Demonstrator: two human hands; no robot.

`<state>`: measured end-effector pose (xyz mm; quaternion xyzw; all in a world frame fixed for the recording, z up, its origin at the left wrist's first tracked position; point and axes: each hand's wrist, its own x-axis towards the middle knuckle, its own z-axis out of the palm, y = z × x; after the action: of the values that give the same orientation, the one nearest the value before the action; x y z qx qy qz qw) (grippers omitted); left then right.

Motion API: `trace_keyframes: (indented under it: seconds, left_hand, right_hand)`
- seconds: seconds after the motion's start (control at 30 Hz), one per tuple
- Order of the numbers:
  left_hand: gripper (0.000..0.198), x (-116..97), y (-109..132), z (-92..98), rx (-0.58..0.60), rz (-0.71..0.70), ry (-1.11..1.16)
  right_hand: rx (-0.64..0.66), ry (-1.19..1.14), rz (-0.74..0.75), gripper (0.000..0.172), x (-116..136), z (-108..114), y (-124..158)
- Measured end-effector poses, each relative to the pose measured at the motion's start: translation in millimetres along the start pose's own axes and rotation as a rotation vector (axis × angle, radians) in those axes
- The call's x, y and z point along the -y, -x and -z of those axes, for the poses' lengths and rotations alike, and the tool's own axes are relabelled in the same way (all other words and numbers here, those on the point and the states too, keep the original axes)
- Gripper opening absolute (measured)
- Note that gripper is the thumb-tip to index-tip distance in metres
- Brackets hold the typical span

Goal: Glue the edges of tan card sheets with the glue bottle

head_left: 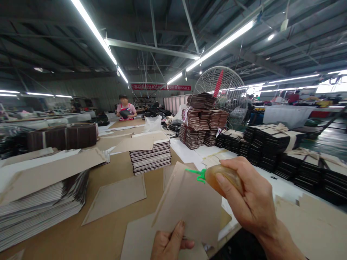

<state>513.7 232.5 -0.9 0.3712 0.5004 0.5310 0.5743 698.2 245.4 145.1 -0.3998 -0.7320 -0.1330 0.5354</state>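
Note:
My right hand (252, 195) is closed around an amber glue bottle (221, 178). Its green nozzle (196, 173) points left, at the top edge of a beige cardboard sheet (192, 202). My left hand (172, 242) pinches that sheet at its lower edge, thumb on top, and keeps it tilted above the table. A strip that looks like glue runs down the sheet's left edge. Under and beside it lie more beige sheets, one of them (118, 195) flat on the brown table covering (105, 227).
A sheet stack (150, 159) stands ahead, a larger one (40, 202) at left. Dark bundles (200, 122) and black tied stacks (273, 144) line the right side. A large caged fan (227, 86) is behind them. Another person (126, 108) stands at the table's far end.

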Motion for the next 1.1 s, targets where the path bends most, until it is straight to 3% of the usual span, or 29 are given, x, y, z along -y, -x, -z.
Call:
trace_keyframes:
  seconds: [0.37,1.1]
  left_hand:
    - [0.060,-5,0,-1.3,-0.066,-0.005,0.042]
    - [0.051,-18,1,4.9,-0.009,-0.030,0.052]
  right_hand:
    - [0.000,0.025,-0.070,0.016,-7,10,10]
    - [0.006,0.072,-0.124,0.015,-16,20,25]
